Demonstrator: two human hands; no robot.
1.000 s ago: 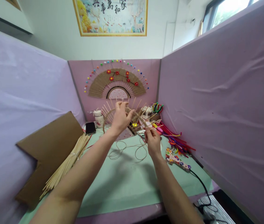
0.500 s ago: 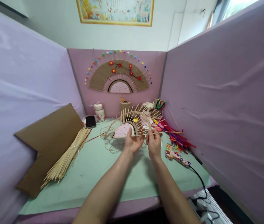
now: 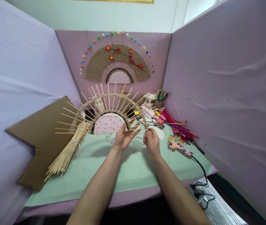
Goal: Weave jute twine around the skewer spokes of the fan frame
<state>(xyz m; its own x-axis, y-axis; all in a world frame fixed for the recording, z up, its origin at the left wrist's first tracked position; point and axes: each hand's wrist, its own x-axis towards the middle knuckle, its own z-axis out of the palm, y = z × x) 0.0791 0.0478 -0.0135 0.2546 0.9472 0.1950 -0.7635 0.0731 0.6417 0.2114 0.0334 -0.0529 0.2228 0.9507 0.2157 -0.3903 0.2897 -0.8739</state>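
Observation:
A half-round fan frame (image 3: 109,122) stands upright above the table, with thin wooden sticks spreading from its pink dotted base. A band of twine (image 3: 110,95) arches across the sticks. My left hand (image 3: 123,137) grips the frame at the base's lower right corner, thumb in front and the other fingers spread behind. At the right end of the arch, my right hand (image 3: 152,142) is closed in a pinch on the twine beside the outermost stick. The exact pinch point is partly hidden by the fingers. Loose loops of twine hang behind my left hand.
A bundle of sticks (image 3: 67,153) lies left on brown cardboard (image 3: 39,140). To the right are a patterned glue gun (image 3: 179,147) with a black cord and colourful pipe cleaners (image 3: 177,126). A finished fan (image 3: 119,62) hangs on the back panel. Scissors (image 3: 162,93) stand in a pot.
The fan frame has been raised and swung to face me, shifting left. My left hand moved left with it; my right hand stays near its right end. The view has tilted down.

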